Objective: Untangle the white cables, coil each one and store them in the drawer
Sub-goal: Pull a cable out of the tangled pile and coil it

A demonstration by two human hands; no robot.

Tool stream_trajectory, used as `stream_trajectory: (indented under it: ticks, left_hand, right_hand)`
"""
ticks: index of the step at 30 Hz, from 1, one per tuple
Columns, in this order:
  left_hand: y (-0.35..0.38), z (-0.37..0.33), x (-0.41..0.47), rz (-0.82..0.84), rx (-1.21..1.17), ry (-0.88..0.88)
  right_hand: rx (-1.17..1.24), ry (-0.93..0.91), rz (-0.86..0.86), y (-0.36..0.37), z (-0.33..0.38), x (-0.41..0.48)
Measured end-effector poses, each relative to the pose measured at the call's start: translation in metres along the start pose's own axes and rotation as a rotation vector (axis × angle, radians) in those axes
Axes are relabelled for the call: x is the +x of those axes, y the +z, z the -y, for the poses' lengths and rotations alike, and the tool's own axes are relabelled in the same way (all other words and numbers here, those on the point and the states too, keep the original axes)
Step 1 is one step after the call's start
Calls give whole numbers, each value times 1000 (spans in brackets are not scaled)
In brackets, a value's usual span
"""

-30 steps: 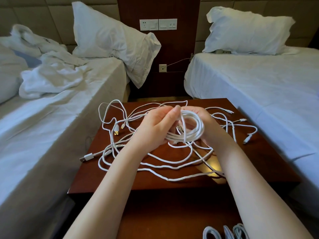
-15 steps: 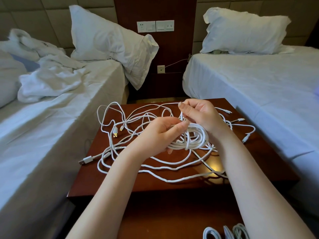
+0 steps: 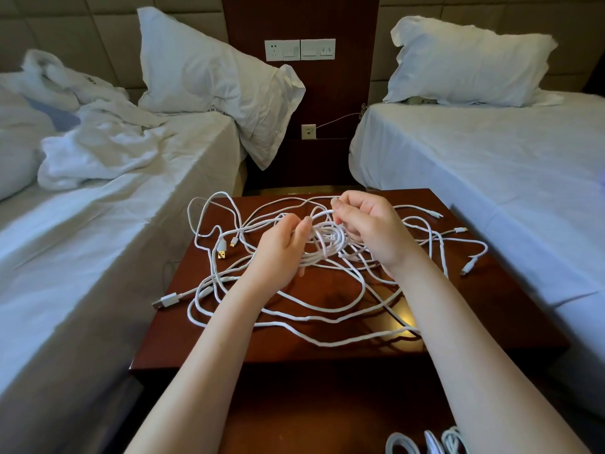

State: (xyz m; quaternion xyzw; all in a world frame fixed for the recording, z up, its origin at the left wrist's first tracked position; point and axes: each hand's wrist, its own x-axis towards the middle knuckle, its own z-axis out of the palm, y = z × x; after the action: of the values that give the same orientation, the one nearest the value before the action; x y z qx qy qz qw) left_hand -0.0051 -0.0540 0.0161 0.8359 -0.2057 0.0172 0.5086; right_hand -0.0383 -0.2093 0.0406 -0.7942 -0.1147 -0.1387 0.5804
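Head view: left hand (image 3: 278, 253) has its fingers curled round the left side of a small cable coil (image 3: 327, 239), thumb up against the loops, and grips it. Right hand (image 3: 370, 227) pinches one white strand between thumb and forefinger at the coil's top edge; the other fingers are curled behind the coil. The coil hangs between both hands just above the table, loose strands trailing down.

The rest of the white cables (image 3: 294, 309) lie tangled across the dark red-brown nightstand (image 3: 484, 299). A USB-A plug (image 3: 165, 301) pokes over its left edge, and small connectors lie at the right side.

A few coiled cables (image 3: 425, 444) sit at the bottom frame edge on a lower brown surface; cannot tell if that is the drawer.

Left bed (image 3: 98, 257) carries crumpled white bedding (image 3: 98, 149) and a pillow (image 3: 212, 70). Right bed (image 3: 491, 175) is made, with a pillow (image 3: 465, 60). A socket panel (image 3: 299, 49) is on the wood wall between them.
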Motion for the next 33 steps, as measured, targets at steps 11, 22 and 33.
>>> stream_trajectory:
  ticks: [11,22,33]
  left_hand:
    - [-10,4,6,-410,-9,40]
    - [-22,-17,-1,-579,-363,119]
    - [-29,-26,-6,-427,-509,180]
  right_hand:
    - [-119,11,311,8,6,-5]
    - [-113,46,319,19,-3,-1]
    - [-5,154,389,12,-25,-1]
